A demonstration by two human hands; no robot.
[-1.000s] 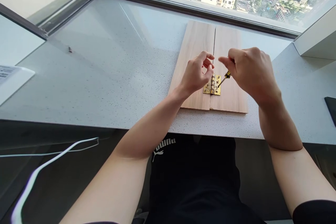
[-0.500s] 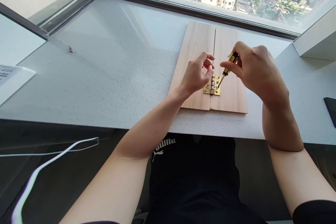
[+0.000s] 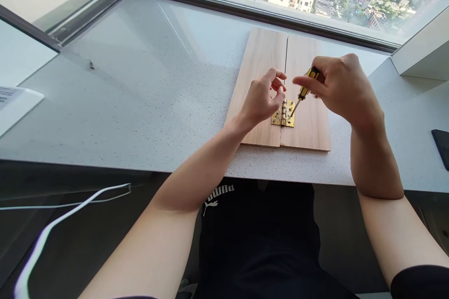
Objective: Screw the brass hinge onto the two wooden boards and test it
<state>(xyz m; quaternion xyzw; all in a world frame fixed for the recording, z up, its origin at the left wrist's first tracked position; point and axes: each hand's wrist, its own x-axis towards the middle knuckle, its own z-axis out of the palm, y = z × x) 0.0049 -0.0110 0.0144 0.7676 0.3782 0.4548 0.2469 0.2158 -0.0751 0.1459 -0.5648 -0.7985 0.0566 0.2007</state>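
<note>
Two light wooden boards lie side by side: a left board [image 3: 261,58] and a right board [image 3: 310,135], with a narrow gap between them. Across their seam near the front sits a brass hinge [image 3: 284,114]. My right hand [image 3: 345,86] is closed around the handle of a yellow and black screwdriver [image 3: 304,88], which slants down with its tip at the hinge's right leaf. Just above the hinge's left side hovers my left hand [image 3: 261,96], fingers curled loosely and apart, nothing visible in them. It partly covers the left leaf and the left board.
The boards rest on a speckled white windowsill counter [image 3: 140,88] whose front edge is close to my body. A dark flat object [image 3: 441,147] lies at the far right, a white labelled item [image 3: 21,107] at the left. A white cable [image 3: 52,229] hangs below the counter.
My right hand has turned slightly on the screwdriver handle, its fingers and thumb shifting a little. The screwdriver's tip stays at the hinge, and my left hand keeps its place.
</note>
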